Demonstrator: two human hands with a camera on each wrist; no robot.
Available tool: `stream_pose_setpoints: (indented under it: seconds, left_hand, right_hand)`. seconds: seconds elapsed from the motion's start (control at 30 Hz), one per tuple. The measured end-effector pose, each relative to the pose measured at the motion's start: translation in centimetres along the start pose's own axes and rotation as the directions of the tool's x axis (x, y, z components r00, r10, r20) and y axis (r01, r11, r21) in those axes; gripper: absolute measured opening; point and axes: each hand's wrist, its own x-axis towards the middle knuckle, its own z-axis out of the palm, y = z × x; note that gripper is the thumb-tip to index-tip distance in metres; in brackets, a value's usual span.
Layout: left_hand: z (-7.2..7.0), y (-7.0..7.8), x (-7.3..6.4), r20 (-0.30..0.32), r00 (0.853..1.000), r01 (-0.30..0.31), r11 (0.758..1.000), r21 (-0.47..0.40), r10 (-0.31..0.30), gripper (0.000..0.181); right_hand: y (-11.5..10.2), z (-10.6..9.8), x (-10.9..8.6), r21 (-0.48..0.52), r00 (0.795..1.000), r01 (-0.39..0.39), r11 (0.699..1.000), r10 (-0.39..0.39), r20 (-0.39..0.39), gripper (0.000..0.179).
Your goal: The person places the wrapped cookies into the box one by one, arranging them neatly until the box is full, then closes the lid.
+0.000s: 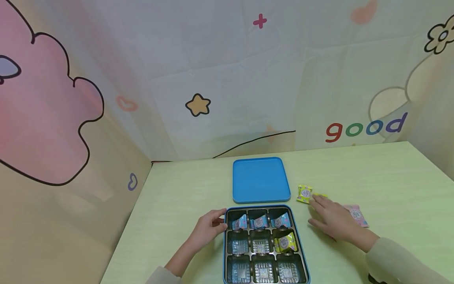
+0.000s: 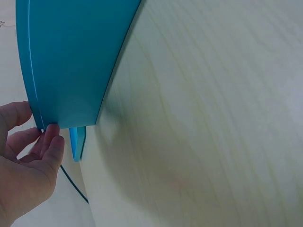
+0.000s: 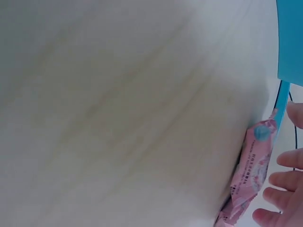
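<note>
My left hand (image 1: 210, 228) grips the far left corner of a blue box (image 1: 302, 240) with a dark divided insert; the left wrist view shows my fingers (image 2: 53, 142) at the corner of its side wall. Three blue packets, one of them this packet (image 1: 259, 222), lie in the far row of compartments. A yellow packet (image 1: 286, 243) sits in the right compartment of the middle row. My right hand (image 1: 335, 217) reaches palm down over the table, fingertips close to a yellow packet (image 1: 304, 193). Another yellow packet (image 1: 322, 195) is partly hidden behind those fingers. The right hand holds nothing.
Pink packets, one seen here (image 1: 356, 215), lie on the table beyond the right wrist, partly covered by the hand. Behind the box lies a flat blue lid (image 1: 261, 179). A printed cloth backdrop (image 1: 227, 79) stands along the pale table's (image 1: 184, 185) far edge.
</note>
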Motion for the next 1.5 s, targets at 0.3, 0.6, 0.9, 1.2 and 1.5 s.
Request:
stream_pose_setpoints:
  seconds: [0.3,0.6,0.9,1.2,1.5]
  left_hand:
    - [-0.4,2.8,-1.0,-0.003,1.000,0.006,1.000,0.003,-0.006,0.043]
    - [0.0,0.4,-0.1,0.000,1.000,0.004,1.000,0.010,-0.004,0.045]
    - [0.0,0.0,0.0,0.005,1.000,-0.004,1.000,0.018,0.003,0.046]
    - [-0.1,0.2,-0.1,0.009,1.000,-0.006,1.000,-0.004,0.006,0.047]
    - [0.0,-0.1,0.1,0.008,1.000,0.010,1.000,0.008,-0.010,0.047]
  right_hand:
    - [0.5,0.2,0.5,-0.003,0.990,-0.141,0.990,0.141,0.016,0.060]
    - [1.0,0.3,0.7,0.010,0.975,-0.220,0.976,0.219,0.027,0.055]
    - [1.0,0.0,0.9,-0.017,0.967,-0.249,0.968,0.250,0.044,0.061]
    - [1.2,-0.2,1.6,-0.019,0.952,-0.294,0.956,0.294,0.087,0.062]
    - [1.5,0.1,1.9,-0.016,0.953,-0.289,0.957,0.289,0.089,0.051]
